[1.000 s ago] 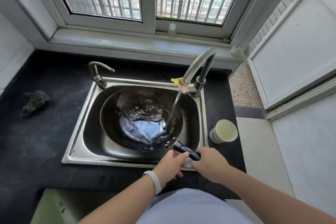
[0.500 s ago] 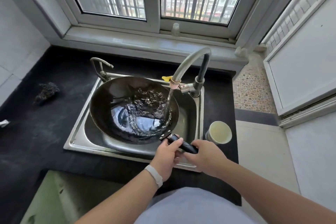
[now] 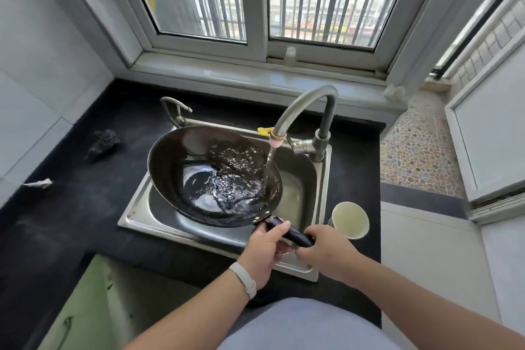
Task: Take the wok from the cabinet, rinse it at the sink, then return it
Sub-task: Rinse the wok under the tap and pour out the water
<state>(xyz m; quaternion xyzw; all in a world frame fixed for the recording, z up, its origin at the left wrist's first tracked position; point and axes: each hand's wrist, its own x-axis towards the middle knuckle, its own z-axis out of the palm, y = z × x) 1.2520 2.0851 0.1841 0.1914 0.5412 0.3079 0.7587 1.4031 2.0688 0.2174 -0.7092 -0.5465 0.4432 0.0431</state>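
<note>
A dark wok point(image 3: 181, 167) hangs over the steel sink point(image 3: 315, 271), tilted with its left rim raised. Water from the curved faucet point(image 3: 301, 106) pours onto its right inner side and swirls in the bottom. Both hands grip the wok's black handle point(image 3: 292, 231): my left hand point(image 3: 262, 248), with a white wristband, holds it close to the wok, and my right hand point(image 3: 326, 253) holds the end. The wok covers the left part of the basin.
A pale paper cup point(image 3: 350, 220) stands on the black counter point(image 3: 71, 216) right of the sink. A dark scrubber point(image 3: 102, 143) and a white scrap point(image 3: 39, 183) lie on the left. A small tap point(image 3: 174, 109) stands behind the sink. The window sill holds a small bottle point(image 3: 289, 57).
The wok has been lifted off the basin and tilted, its left rim rising; the water inside has shifted. Both hands stayed on the handle.
</note>
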